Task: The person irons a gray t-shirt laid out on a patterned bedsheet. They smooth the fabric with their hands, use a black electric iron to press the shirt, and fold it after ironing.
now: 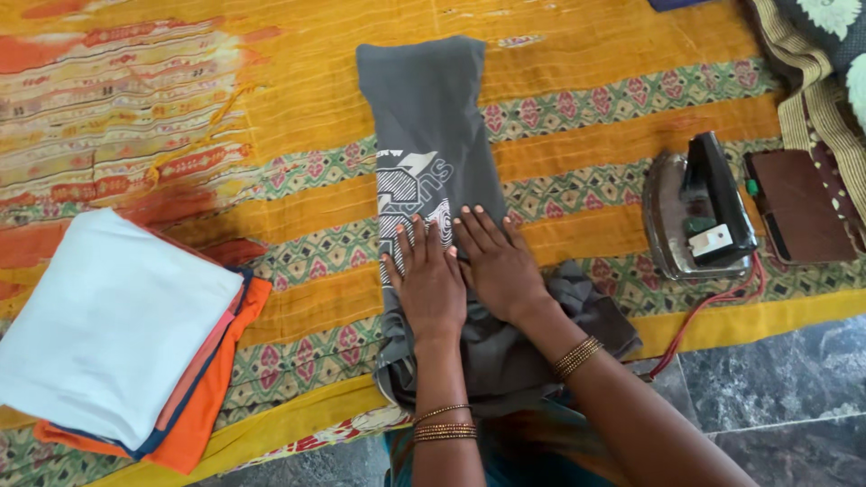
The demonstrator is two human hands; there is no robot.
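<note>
A dark grey shirt with a white print lies folded into a long strip on the patterned yellow cloth. My left hand presses flat on the shirt's near part, fingers spread over the print. Beside it, my right hand also lies flat on the shirt, fingers together and pointing away from me. The shirt's near end is bunched under my wrists. Both wrists wear thin bangles.
A stack of folded clothes, white on top with orange and blue below, sits at the left. An electric iron lies tipped on its side at the right, its red cord trailing to the grey stone floor. A brown wallet-like case lies beside it.
</note>
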